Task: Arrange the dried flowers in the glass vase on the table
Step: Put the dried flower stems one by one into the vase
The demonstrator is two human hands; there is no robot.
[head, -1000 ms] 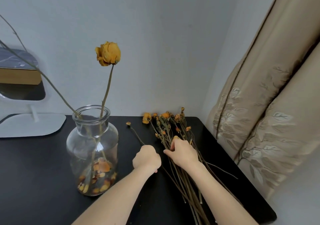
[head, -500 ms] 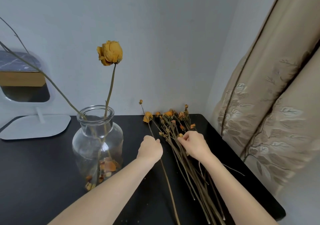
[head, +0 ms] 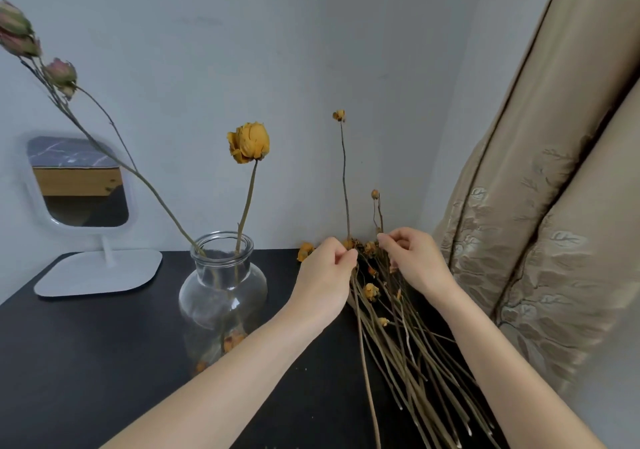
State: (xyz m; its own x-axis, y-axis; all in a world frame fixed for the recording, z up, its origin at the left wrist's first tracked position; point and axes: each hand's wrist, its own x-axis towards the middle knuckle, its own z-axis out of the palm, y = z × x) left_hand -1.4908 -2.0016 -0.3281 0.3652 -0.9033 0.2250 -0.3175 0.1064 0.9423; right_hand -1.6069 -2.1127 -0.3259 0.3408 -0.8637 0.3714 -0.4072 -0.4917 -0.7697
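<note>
A round glass vase [head: 221,286] stands on the black table [head: 86,351]. It holds a yellow dried rose [head: 248,142] and a leaning branch with pink buds [head: 60,72]. Loose petals lie in its bottom. To its right, a bundle of dried yellow flowers [head: 388,324] lies on the table. My left hand [head: 327,275] pinches one long thin stem [head: 343,178], raised nearly upright with a small yellow bud on top. My right hand [head: 412,261] pinches a shorter budded stem [head: 376,209] lifted from the bundle.
A white stand mirror [head: 79,185] sits at the back left of the table. A beige embroidered curtain [head: 540,227] hangs close along the table's right side. The grey wall stands right behind the table.
My left hand has lifted its stem from the table to nearly upright. My right hand has moved up the bundle and raised a short stem. The view has tilted upward.
</note>
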